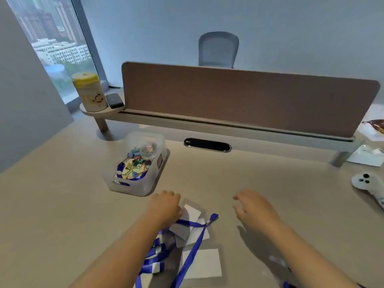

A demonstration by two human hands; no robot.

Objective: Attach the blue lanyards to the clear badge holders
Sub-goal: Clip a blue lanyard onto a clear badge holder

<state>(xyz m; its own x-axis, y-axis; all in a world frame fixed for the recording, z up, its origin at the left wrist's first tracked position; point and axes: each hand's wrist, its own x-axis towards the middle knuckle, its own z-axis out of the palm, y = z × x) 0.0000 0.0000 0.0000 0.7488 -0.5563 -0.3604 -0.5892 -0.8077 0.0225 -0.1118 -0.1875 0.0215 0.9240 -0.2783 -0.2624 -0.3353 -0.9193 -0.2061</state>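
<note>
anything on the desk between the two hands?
Head view: between the left hand and right hand lie clear badge holders with white cards, crossed by a blue lanyard. Nearer the right hand, the desk is bare.

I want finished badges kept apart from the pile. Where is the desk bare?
Bare: between the right hand, the black oval cable slot and the white controller; also left of the clear plastic bin. Crowded: blue lanyards and clear badge holders between the forearms.

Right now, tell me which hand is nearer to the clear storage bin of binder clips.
Left. The left hand sits just in front of the clear storage bin, close to its near corner. The right hand hovers well off to the bin's right, over bare desk.
</note>
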